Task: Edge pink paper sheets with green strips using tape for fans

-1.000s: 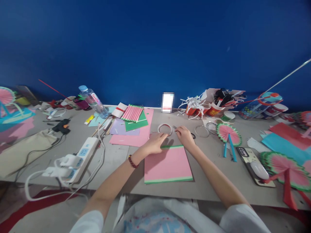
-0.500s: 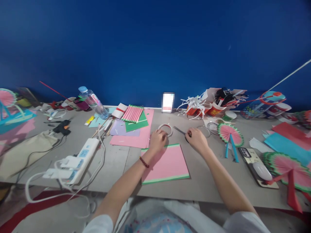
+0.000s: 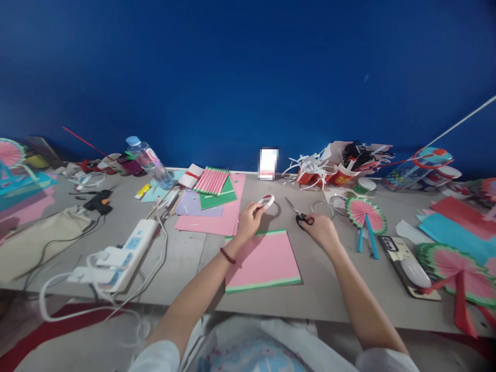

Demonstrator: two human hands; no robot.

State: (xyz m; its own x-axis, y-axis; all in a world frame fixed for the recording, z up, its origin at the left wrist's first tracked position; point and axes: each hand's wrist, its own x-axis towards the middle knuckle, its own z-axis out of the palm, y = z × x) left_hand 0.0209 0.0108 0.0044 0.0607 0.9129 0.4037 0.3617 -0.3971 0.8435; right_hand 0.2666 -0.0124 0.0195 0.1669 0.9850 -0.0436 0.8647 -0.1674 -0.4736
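The left forearm (image 3: 201, 284) angles inward, its hand (image 3: 250, 219) pinching thumb against fingers; the right forearm (image 3: 358, 292) slants inward, its hand (image 3: 321, 231) palm-down, fingers curled.

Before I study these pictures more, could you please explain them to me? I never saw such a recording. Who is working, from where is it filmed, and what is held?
There is no machine: the grip is simply a person's bare left hand and right hand. All the pictures come from one camera worn on that person's head, looking forward and down.

The left hand holds a white roll of tape raised off the table. The right hand touches the scissors at the handle end; I cannot tell how firmly it holds them.

In front of the person lies pink paper with green edges. To the left are a bottle and a power strip; to the right, a folded paper fan and a phone.
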